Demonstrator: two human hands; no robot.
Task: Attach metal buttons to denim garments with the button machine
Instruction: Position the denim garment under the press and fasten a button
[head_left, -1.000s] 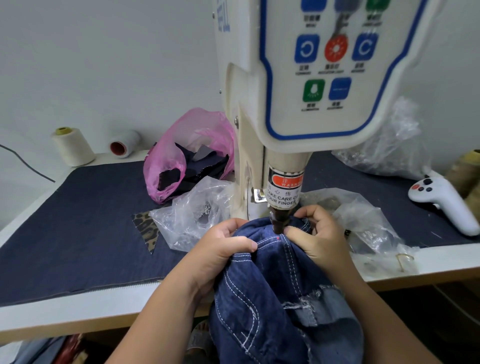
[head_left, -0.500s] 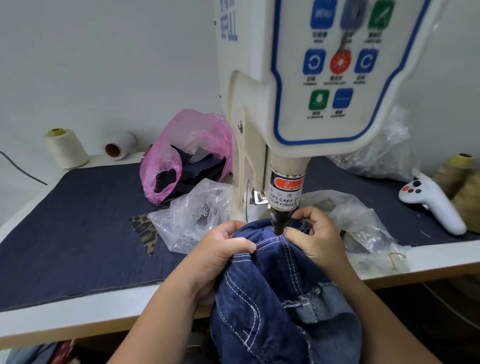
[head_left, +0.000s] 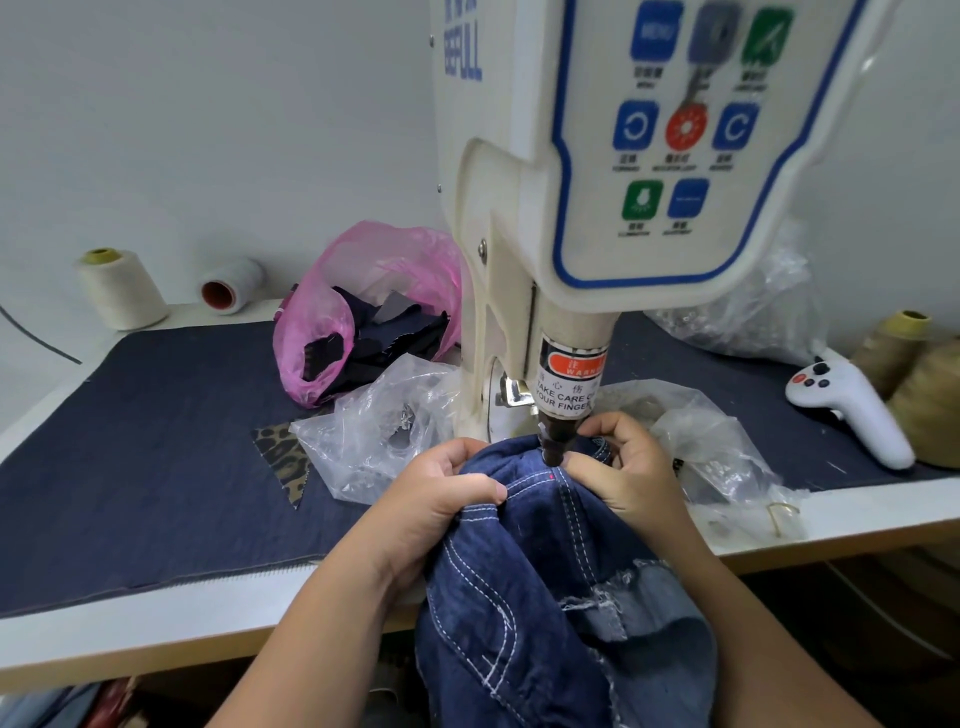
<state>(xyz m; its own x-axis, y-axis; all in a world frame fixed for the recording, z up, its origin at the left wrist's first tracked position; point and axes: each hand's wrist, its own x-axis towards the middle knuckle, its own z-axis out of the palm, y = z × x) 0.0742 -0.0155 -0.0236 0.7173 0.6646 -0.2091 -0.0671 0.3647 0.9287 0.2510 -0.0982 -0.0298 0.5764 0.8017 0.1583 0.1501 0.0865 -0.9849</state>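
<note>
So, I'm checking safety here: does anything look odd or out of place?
Yes: the right hand grips the denim garment with fingertips right beside the machine's punch, just under its finger-warning label.

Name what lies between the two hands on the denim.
In the head view, the machine's dark punch tip comes down onto the denim between the left hand and right hand.

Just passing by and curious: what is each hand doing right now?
Left hand: closed, gripping the denim garment.
Right hand: closed, pinching the same denim right beside the button machine's punch.
</note>
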